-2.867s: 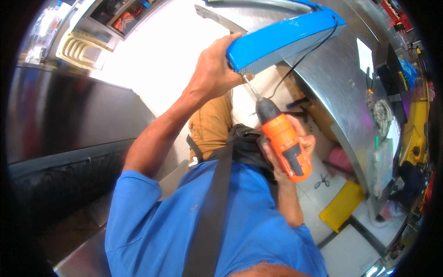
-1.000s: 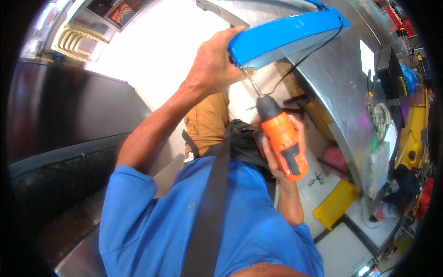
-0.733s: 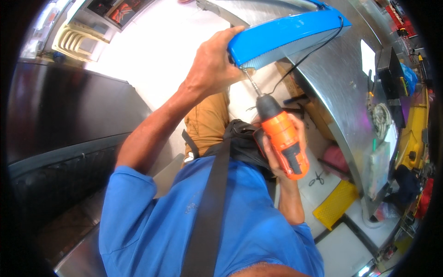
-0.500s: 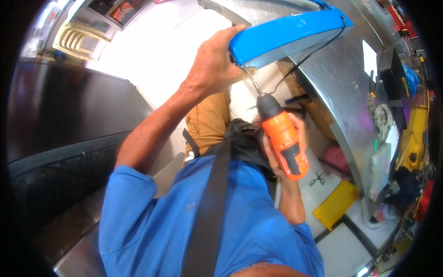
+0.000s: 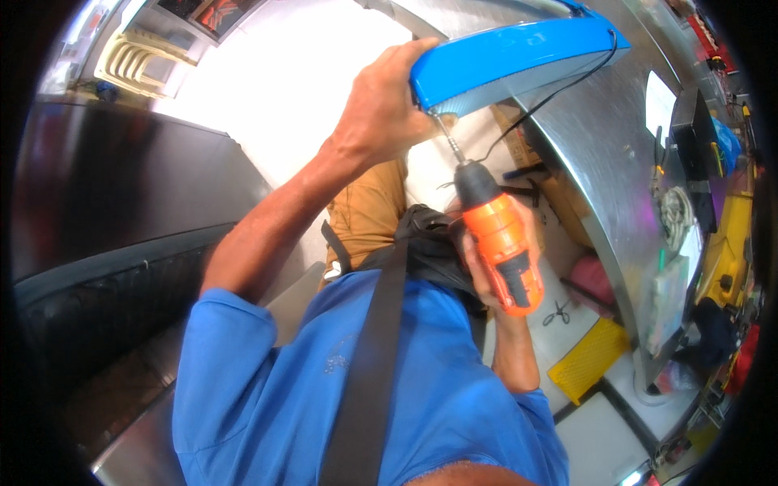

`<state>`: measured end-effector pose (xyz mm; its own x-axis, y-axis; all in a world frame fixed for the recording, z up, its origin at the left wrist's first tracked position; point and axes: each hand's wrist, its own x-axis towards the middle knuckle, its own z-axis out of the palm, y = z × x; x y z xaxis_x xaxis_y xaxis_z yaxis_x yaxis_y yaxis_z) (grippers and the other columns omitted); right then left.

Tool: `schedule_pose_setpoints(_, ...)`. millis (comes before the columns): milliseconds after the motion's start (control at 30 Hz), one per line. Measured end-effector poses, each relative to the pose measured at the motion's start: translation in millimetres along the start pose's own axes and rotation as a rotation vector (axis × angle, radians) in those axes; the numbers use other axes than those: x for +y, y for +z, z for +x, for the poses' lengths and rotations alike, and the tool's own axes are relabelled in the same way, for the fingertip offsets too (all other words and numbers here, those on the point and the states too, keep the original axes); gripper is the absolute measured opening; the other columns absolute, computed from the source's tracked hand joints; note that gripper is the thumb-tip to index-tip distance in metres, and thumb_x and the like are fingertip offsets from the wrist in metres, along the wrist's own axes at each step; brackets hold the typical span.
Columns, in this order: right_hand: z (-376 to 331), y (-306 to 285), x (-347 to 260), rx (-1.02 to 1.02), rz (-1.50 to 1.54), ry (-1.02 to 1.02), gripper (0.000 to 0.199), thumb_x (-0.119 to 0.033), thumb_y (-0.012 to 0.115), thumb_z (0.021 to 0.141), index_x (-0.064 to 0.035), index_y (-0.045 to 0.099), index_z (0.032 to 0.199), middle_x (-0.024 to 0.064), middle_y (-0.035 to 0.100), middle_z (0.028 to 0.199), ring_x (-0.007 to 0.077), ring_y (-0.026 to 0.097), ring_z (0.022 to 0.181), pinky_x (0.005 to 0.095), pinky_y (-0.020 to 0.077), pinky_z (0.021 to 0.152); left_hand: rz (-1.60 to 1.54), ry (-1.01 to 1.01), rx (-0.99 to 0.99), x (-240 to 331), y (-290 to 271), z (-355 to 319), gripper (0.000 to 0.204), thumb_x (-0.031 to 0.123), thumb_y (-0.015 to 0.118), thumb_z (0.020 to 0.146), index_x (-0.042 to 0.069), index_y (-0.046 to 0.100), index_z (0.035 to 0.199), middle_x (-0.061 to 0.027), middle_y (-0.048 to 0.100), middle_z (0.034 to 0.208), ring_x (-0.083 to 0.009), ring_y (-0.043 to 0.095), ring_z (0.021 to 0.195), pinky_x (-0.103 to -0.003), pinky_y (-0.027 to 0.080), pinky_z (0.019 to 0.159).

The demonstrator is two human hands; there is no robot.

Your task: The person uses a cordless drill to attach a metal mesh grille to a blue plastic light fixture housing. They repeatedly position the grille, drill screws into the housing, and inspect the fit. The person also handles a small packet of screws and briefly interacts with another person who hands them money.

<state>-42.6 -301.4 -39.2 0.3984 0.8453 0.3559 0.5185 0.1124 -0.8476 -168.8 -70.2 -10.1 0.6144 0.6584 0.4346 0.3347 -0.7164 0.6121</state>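
Observation:
My left hand point(image 5: 382, 109) grips the near left end of a long blue casing point(image 5: 502, 61) with a pale ribbed underside. A black cord point(image 5: 559, 83) hangs from the casing's right part and curves down beside the drill. My right hand point(image 5: 523, 231) is wrapped round an orange and black power drill point(image 5: 496, 223), which points up and away. From its chuck a long metal bit point(image 5: 450, 139) reaches to the casing's lower left corner, close to my left fingertips. Whether the tip sits in a screw is too small to tell.
To the right runs a metal worktable point(image 5: 583, 162) with a paper sheet, a black box point(image 5: 693, 134) and a coiled cord point(image 5: 674, 206) on it. Below lie scissors point(image 5: 557, 313) and a yellow perforated panel point(image 5: 589, 359). A dark padded seat point(image 5: 121, 292) stands left, stacked cream chairs point(image 5: 138, 61) behind.
The casing, both hands and the drill sit very slightly further right in the picture. The bit still meets the casing's corner, and both grips are unchanged.

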Motion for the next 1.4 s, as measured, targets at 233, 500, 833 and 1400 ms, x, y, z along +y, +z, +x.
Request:
schedule_pose_setpoints(233,0,4,5,0.005,0.006,0.006,0.064,-0.026,0.086,0.077,-0.0019,0.058,0.129,0.0133,0.071,0.108,0.0205,0.072,0.097,0.0306,0.0536,0.086,0.004,-0.025,0.018,4,1,1,0.083,0.022,0.093,0.065,-0.002,0.056,0.136,-0.0213,0.069,0.115,-0.0308,0.071,0.102,-0.039,0.059,0.09)
schedule_pose_setpoints(500,0,3,11,-0.015,0.007,-0.005,0.066,-0.025,0.088,0.074,-0.003,0.058,0.128,0.0124,0.071,0.106,0.0216,0.072,0.095,0.0304,0.0539,0.084,0.045,-0.001,0.06,9,2,3,0.082,0.023,0.093,0.065,-0.003,0.057,0.133,-0.022,0.069,0.115,-0.0328,0.07,0.105,-0.041,0.057,0.092)
schedule_pose_setpoints(833,5,2,10,-0.029,0.009,-0.083,0.061,-0.019,0.088,0.075,-0.0041,0.06,0.128,0.0111,0.072,0.105,0.0199,0.072,0.092,0.0311,0.055,0.081,0.066,0.008,0.065,10,6,0,0.083,0.023,0.093,0.066,-0.003,0.055,0.135,-0.0234,0.067,0.118,-0.0349,0.069,0.108,-0.042,0.057,0.094)
schedule_pose_setpoints(1400,-19,-50,15,0.127,0.294,0.286,0.029,-0.003,0.07,0.092,-0.0024,0.064,0.12,0.0046,0.067,0.106,0.0068,0.058,0.072,0.023,0.0484,0.065,-0.326,0.119,-0.041,-14,15,-11,0.062,0.029,0.073,0.091,0.016,0.05,0.147,-0.025,0.042,0.15,-0.0416,0.049,0.135,-0.049,0.049,0.107)
